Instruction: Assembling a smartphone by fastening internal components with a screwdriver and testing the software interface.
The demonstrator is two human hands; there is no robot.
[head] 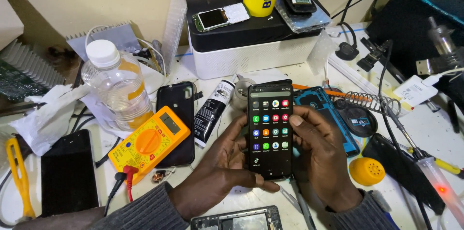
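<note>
A black smartphone (269, 114) with its screen lit, showing a grid of app icons, stands upright in both of my hands over the white bench. My left hand (226, 162) cups its left edge and bottom, with the thumb across the lower corner. My right hand (321, 155) grips the right edge, its thumb resting on the screen's right side. Behind the phone lies a blue opened phone body (319, 102).
A yellow multimeter (149, 142) with red and black leads lies on a dark phone case at left, near a plastic bottle (118, 85) and a black phone (67, 172). A black glue tube (212, 109), yellow dome (366, 171), soldering iron (435, 181) and white box (251, 51) surround me.
</note>
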